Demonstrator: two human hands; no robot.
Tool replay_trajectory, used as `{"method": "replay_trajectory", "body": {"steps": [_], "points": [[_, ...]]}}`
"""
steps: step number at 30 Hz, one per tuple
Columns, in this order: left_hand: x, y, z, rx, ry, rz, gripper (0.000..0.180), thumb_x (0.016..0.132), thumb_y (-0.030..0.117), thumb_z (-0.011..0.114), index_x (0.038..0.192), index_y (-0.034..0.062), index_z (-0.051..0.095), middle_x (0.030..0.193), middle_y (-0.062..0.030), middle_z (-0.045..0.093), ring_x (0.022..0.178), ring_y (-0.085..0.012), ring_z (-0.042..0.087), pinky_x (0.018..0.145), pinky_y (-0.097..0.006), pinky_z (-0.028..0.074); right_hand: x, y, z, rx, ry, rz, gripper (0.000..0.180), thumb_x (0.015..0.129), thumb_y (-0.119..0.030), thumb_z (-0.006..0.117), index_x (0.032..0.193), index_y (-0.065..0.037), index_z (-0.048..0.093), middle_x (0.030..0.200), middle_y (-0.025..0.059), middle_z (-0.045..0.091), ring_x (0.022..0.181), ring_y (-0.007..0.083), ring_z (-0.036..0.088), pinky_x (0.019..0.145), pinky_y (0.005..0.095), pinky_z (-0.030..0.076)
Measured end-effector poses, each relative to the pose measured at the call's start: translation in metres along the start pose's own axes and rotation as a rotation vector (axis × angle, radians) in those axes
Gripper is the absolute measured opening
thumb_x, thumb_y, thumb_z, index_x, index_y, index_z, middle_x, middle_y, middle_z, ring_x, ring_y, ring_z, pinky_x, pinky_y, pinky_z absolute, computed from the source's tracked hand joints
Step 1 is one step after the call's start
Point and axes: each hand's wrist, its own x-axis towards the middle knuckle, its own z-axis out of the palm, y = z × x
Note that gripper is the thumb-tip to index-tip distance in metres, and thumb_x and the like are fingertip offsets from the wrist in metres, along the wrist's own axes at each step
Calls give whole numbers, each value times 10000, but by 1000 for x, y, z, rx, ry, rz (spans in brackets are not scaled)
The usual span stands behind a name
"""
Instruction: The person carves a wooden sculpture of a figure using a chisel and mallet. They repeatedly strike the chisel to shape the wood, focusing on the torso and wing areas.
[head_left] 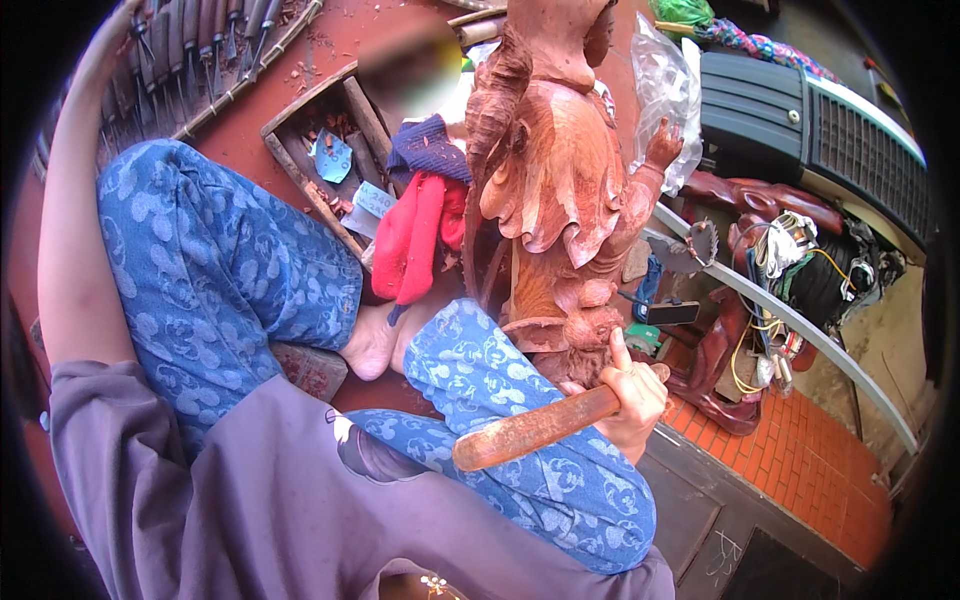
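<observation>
The person's left arm (70, 230) runs up the far left edge of the view, and its hand is out of the picture, so its grip cannot be told. At the top left a row of chisels (190, 45) lies side by side on the red floor, handles lined up, seemingly so each is easy to pick out. Right of them a shallow wooden tray (300, 165) holds chips and a blue scrap, with a pale card just below it. The legs in blue patterned trousers (215, 265) are folded, one bare foot (372, 342) tucked between the knees; the pose appears to brace the work. A red cloth (415, 240) and a dark blue one hang beside the carving (555, 190), a tall reddish wooden figure standing upright against the right knee, likely kept close for steadying. The right hand (632, 395) is closed around a wooden mallet (545, 425), thumb up, the mallet lying across the right thigh just below the carving's base. Behind the carving sits a clear plastic bag (665, 85). Further right are a dark slatted case (810, 125), tangled wires (790, 270) and orange bricks (800, 460).
</observation>
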Motion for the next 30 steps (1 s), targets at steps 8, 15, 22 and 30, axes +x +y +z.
{"method": "replay_trajectory", "body": {"steps": [8,15,22,30], "points": [[23,-19,8,-6,-4,-29,537,805,613,707,1055,137,707,888,44,662,598,-63,432,533,-218,260,0,1,-4,5,-1,3,359,585,-250,880,711,-48,611,1140,176,708,558,220,586,544,318,443],[49,-43,-6,-24,-107,-152,457,845,539,713,1019,116,707,821,49,634,665,-52,490,597,-220,307,4,4,-5,51,0,6,302,636,-248,846,708,-52,628,1123,115,727,522,197,538,521,314,426],[30,-23,-8,-88,-103,-126,348,893,438,708,1031,119,713,814,49,621,685,-47,508,601,-226,329,3,1,-8,62,13,11,289,650,-242,839,701,-62,618,1115,83,734,514,182,531,508,310,421],[21,-16,-7,-139,-37,-103,441,887,473,694,1180,144,710,922,74,633,785,-50,491,673,-233,313,4,1,-6,86,31,9,295,645,-235,837,693,-70,596,1115,73,735,505,176,516,498,303,416]]}}
